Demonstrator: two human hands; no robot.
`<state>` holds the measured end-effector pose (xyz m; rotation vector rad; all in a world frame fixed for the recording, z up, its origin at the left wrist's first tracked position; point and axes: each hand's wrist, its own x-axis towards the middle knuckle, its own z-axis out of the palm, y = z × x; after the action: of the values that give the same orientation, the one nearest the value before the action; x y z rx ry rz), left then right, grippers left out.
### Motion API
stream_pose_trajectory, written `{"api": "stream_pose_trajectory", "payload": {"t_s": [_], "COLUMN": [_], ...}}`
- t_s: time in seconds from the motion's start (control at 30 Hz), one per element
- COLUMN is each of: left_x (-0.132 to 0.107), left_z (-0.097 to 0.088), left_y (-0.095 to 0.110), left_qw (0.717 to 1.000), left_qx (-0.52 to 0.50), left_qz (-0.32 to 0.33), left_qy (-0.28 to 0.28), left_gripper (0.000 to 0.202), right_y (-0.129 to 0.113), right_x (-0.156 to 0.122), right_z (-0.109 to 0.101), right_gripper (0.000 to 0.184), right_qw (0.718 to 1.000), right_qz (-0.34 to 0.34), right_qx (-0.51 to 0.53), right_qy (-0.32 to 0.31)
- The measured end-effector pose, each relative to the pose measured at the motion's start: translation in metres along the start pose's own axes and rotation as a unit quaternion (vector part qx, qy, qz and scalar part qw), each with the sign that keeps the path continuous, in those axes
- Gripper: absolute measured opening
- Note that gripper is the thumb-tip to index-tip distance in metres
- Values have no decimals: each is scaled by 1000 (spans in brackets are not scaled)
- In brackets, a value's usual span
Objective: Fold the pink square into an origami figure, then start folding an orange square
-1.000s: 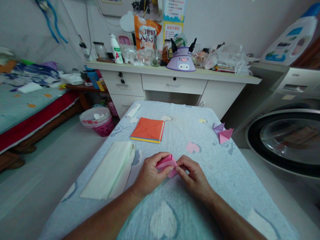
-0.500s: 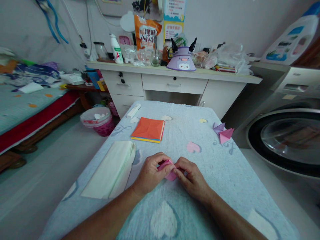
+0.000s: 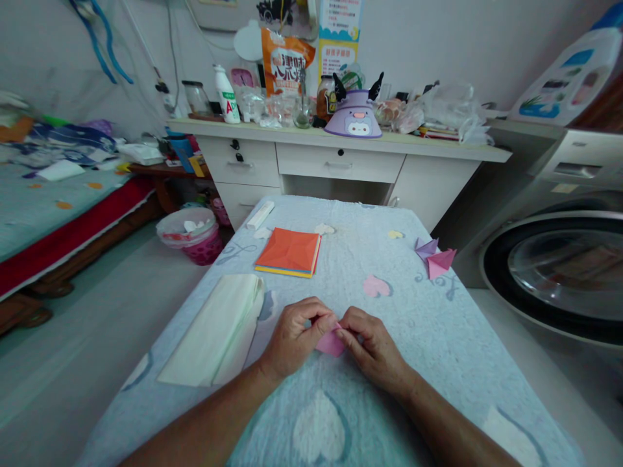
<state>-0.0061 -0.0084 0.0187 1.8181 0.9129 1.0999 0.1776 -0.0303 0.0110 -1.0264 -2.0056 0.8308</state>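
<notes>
Just above the near middle of the cloth-covered table (image 3: 409, 337), a small pink folded paper (image 3: 331, 344) is pinched between my two hands. My left hand (image 3: 300, 334) grips its upper left edge with thumb and forefinger closed. The fingertips of my right hand (image 3: 372, 344) press on its right side, close to the left thumb. Much of the paper is covered by the fingers, so its full shape is hidden. To the left of my left hand lies a folded pale green-white sheet (image 3: 214, 331).
A stack of square coloured paper (image 3: 288, 251), orange on top, lies beyond my hands. Two folded paper pieces, one purple (image 3: 426, 248) and one pink (image 3: 440, 263), rest at the right edge. A white stick-like object (image 3: 261, 215) is at the far left. A washing machine (image 3: 559, 259) stands right.
My left thumb and fingers have closed together along the paper's top, hiding its upper part. The lower pink flap still shows. My right hand has barely moved.
</notes>
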Motion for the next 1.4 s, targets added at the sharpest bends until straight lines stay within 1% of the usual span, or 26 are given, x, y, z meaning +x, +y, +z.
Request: {"api": "stream_pose_trajectory", "payload": {"t_s": [0.1,0.3,0.43,0.53,0.63,0.67,0.77,0.8,0.9,1.0,1.2,1.4], "left_x": [-1,-1,1,2,3,3,3,3,4,5,5,5], "left_z": [-2,-8,-7,-7,-6,-5,-4,-4,-5,-5,-3,-1], "left_y": [-2,-1,0,-1,-5,-7,-11,-12,-11,-10,-9,-4], "left_qw": [1000,994,993,994,992,990,982,980,977,977,976,974], "left_qx": [-4,-28,-23,-4,1,-6,-36,-38,-23,-21,-65,-82], "left_qz": [-8,-40,-46,-50,-76,-90,-124,-128,-131,-132,-161,-178], "left_qy": [20,97,103,96,100,107,137,148,169,169,131,111], "left_gripper": [26,26,26,21,15,13,11,12,10,8,12,14], "right_y": [0,1,2,3,5,6,7,6,4,3,4,5], "right_x": [0,2,2,1,1,0,-1,-2,-3,-2,0,0], "right_z": [-1,-2,-3,-3,-2,-1,2,3,6,10,14,15], "right_gripper": [20,20,21,22,16,21,51,57,65,71,63,59], "right_qw": [1000,1000,999,999,994,990,973,968,956,945,929,923], "right_qz": [-4,-7,-16,-9,-14,-20,-25,-24,-40,-57,-62,-73], "right_qx": [-3,-20,-36,-50,-103,-132,-222,-245,-289,-323,-363,-377], "right_qy": [-3,8,12,14,32,42,52,44,19,16,37,29]}}
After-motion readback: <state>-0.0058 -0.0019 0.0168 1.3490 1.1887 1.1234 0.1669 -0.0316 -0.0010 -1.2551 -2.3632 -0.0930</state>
